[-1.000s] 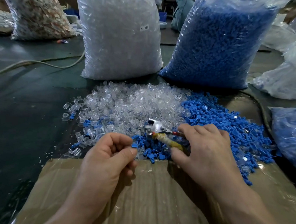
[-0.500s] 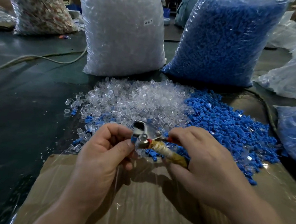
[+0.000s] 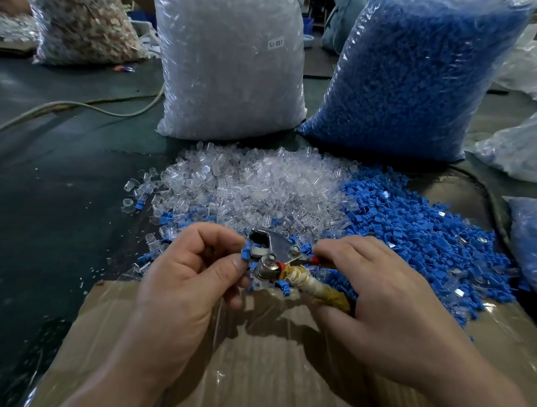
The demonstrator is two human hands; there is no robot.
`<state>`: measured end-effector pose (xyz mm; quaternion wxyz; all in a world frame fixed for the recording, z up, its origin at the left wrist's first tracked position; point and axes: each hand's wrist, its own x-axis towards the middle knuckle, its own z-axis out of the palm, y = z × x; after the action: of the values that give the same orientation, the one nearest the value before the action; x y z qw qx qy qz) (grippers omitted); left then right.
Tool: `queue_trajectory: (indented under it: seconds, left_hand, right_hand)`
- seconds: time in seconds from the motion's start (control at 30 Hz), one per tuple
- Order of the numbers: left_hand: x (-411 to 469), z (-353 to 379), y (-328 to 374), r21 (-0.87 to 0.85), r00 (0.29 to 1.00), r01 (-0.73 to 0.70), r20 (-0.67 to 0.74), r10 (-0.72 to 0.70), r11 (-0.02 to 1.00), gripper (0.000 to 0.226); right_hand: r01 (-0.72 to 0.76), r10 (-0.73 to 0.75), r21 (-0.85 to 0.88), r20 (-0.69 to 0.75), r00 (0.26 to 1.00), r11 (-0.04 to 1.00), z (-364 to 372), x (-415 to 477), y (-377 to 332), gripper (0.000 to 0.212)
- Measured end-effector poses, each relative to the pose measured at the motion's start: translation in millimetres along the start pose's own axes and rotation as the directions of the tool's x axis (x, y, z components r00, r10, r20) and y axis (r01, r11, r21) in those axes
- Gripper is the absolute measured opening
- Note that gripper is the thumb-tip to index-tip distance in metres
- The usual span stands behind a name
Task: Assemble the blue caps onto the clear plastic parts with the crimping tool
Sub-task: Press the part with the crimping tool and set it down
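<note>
Your left hand (image 3: 190,277) is pinching a blue cap (image 3: 246,254) against the crimping tool (image 3: 273,251) head, while your right hand (image 3: 390,292) is gripping its taped handle (image 3: 315,285). Be seating the cap squarely before squeezing.

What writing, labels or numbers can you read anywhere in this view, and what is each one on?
"SJ-017": on a small white sticker stuck to the tall clear plastic sack of clear parts.
Nothing else is readable: no marking shows on the metal crimping tool with taped handle, the clear plastic sack of blue caps or the brown cardboard sheet.
</note>
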<state>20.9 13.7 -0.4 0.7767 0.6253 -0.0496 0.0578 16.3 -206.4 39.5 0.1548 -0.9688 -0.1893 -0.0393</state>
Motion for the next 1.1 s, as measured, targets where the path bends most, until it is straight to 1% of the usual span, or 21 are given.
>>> queue_trajectory:
  seconds: [0.13,0.27,0.43,0.6,0.73,0.8,0.83,0.9,0.97,1.03,1.1]
  left_hand:
    - [-1,0,2,-0.002,1.0,-0.013,0.014,0.013,1.0,0.019]
    - [-3,1,1,0.016,0.998,-0.037,0.043,0.037,0.999,0.019]
    - [-4,3,2,0.06,0.998,-0.055,0.014,0.055,0.997,0.018]
    - [-4,4,5,0.103,0.997,-0.072,0.009,0.072,0.992,0.02]
    - [-6,9,10,0.073,0.998,-0.045,-0.041,0.048,0.996,0.016]
    - [-4,8,12,0.089,0.995,-0.028,-0.098,0.037,0.996,0.016]
    - [-4,7,12,0.098,0.993,-0.005,-0.117,0.017,0.995,0.022]
    - [-5,9,13,0.114,0.992,0.079,-0.102,-0.067,0.99,0.028]
    - [-10,16,13,0.192,0.987,0.159,-0.044,-0.153,0.968,0.028]
    - [-13,23,10,0.254,0.986,0.165,-0.025,-0.164,0.953,0.024]
    - [-13,26,9,0.257,0.986,0.165,-0.043,-0.159,0.952,0.018]
  right_hand:
    - [0.006,-0.005,-0.033,0.022,1.0,0.999,1,1,-4,0.054]
    - [0.002,0.0,-0.049,0.042,0.999,0.999,2,3,-7,0.059]
    - [-0.009,0.01,-0.026,0.019,1.0,1.0,0,3,-7,0.055]
    - [-0.023,0.023,-0.025,0.011,1.0,0.999,-2,2,-9,0.04]
    - [-0.038,0.038,-0.037,-0.008,0.999,0.999,-1,1,-6,0.048]
    - [-0.061,0.055,-0.083,-0.069,0.996,0.995,0,1,-1,0.051]
    - [-0.086,0.074,-0.118,-0.098,0.992,0.989,2,3,3,0.054]
    - [-0.156,0.134,-0.175,-0.13,0.982,0.972,4,8,7,0.061]
    - [-0.214,0.19,-0.217,-0.124,0.974,0.953,7,14,9,0.062]
    - [-0.239,0.219,-0.247,-0.106,0.97,0.939,10,18,9,0.063]
    - [-0.247,0.235,-0.256,-0.079,0.969,0.935,11,20,9,0.064]
